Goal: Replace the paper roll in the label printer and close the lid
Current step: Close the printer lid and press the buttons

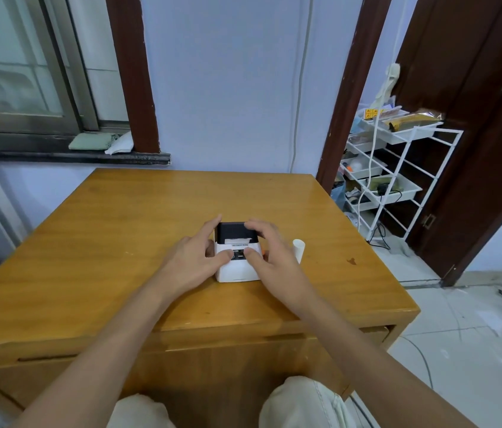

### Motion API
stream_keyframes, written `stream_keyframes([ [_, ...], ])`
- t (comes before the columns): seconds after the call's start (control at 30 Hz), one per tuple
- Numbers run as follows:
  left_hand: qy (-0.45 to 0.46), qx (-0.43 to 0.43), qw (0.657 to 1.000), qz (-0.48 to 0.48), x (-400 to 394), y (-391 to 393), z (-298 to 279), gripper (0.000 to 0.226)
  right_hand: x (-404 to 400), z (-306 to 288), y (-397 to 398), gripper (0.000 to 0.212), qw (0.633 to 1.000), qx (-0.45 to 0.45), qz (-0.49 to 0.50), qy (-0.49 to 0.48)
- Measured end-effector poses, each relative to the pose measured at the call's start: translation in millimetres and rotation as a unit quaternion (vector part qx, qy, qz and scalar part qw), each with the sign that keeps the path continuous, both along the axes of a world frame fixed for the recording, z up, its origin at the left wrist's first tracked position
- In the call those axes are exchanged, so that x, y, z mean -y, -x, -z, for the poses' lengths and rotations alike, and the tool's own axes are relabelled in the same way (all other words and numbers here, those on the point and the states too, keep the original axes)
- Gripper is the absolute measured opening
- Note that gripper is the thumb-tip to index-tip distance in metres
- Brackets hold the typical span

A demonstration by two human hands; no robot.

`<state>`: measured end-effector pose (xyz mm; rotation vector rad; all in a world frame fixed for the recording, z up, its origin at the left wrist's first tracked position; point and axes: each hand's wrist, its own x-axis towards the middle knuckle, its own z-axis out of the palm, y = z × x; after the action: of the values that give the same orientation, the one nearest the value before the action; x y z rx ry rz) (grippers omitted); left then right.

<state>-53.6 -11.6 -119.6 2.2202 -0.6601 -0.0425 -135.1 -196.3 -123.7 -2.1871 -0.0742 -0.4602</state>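
Note:
A small white label printer [236, 270] with a black lid [235, 232] sits near the middle of the wooden table [120, 242]. The lid lies down, with a strip of white paper showing at its front edge. My left hand [195, 257] grips the printer's left side, fingers reaching to the lid's back corner and thumb on the front panel. My right hand [269, 257] holds the right side the same way, fingers over the lid's top and thumb on the front. A white paper roll [299, 250] stands upright on the table just right of my right hand.
The table's right edge drops to a tiled floor, where a white wire rack [398, 168] with trays and cables stands by a dark door. A wall and window sill [74, 156] lie behind the table. My knees show below the near edge.

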Motion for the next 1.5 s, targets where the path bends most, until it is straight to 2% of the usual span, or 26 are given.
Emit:
stream_keyframes([
  [0.13, 0.008, -0.012, 1.000, -0.006, 2, -4, 2, 0.096, 1, 4, -2, 0.053, 0.994, -0.041, -0.025, -0.094],
  [0.3, 0.099, -0.075, 0.992, 0.014, 2, -14, 13, 0.085, 0, 7, -6, 0.056, 0.993, -0.057, -0.020, -0.103],
  [0.4, 0.125, -0.099, 0.987, 0.028, 3, -18, 16, 0.083, 0, 7, -6, 0.055, 0.993, -0.059, -0.019, -0.104],
  [0.83, 0.122, -0.146, 0.981, 0.032, 5, -19, 8, 0.101, -5, 0, -1, 0.052, 0.993, -0.076, -0.016, -0.089],
  [0.93, 0.120, -0.148, 0.981, 0.030, 5, -19, 7, 0.101, -6, 0, 1, 0.051, 0.995, -0.071, -0.012, -0.072],
  [1.17, 0.120, -0.147, 0.981, 0.035, 5, -21, 8, 0.097, -6, -1, 2, 0.048, 0.990, -0.078, -0.007, -0.114],
  [1.3, 0.124, -0.145, 0.981, 0.039, 5, -21, 9, 0.090, -8, 0, 2, 0.056, 0.991, -0.078, -0.003, -0.110],
  [1.5, 0.135, -0.147, 0.979, 0.042, 6, -20, 10, 0.092, -7, -1, 2, 0.054, 0.990, -0.080, -0.005, -0.113],
])
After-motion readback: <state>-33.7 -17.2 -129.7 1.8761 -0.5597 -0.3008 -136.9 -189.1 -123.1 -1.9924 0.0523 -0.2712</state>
